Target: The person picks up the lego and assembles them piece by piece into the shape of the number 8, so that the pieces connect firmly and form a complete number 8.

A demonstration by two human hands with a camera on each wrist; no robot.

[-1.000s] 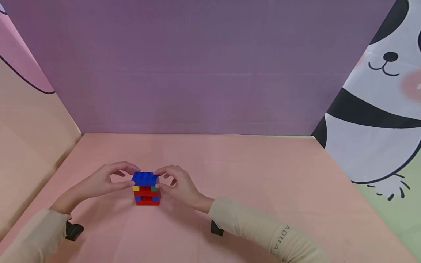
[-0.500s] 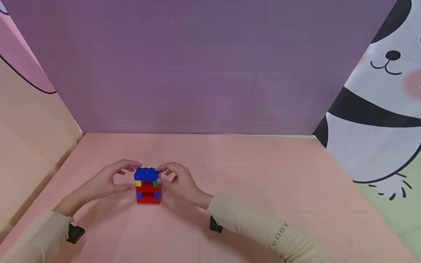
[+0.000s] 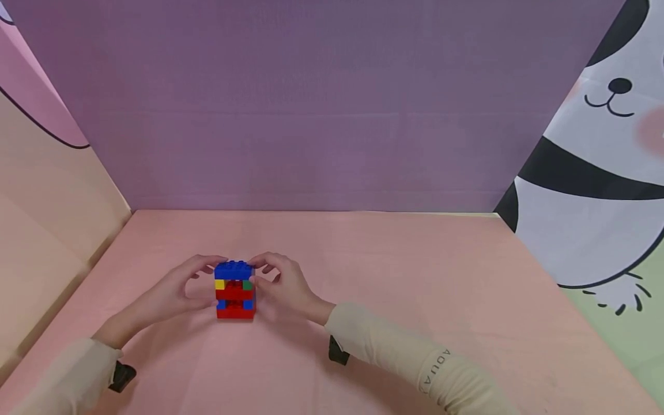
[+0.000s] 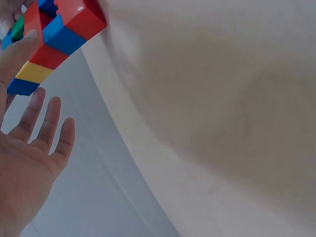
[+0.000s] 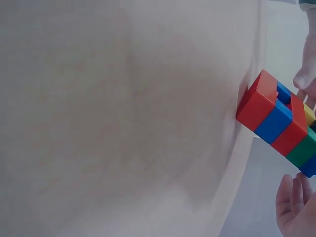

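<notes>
A tower of toy building blocks (image 3: 235,294) stands upright on the pink surface. Its base is a red block (image 3: 236,314), topped by two small blue ones and another red block (image 3: 234,294). Above that sit a small yellow block (image 3: 220,285) and a green one (image 3: 247,285), bridged by a wide blue block (image 3: 234,271) lying level. My right hand (image 3: 292,288) pinches the blue block's right end between thumb and forefinger. At the left side, my left hand (image 3: 171,294) has its forefinger by the top edge and its thumb lower, against the tower; its other fingers (image 4: 48,123) extend loosely.
Pink cloth (image 3: 415,288) covers the work surface. A purple wall panel (image 3: 311,104) rises behind, a beige panel (image 3: 46,230) at the left, and a panda-printed panel (image 3: 586,236) at the right. Dark wrist devices (image 3: 122,376) show below both sleeves.
The blue block, tilted forward one second ago, now sits level on top. My left thumb has come off it and moved down to the tower's side. My right hand keeps its pinch.
</notes>
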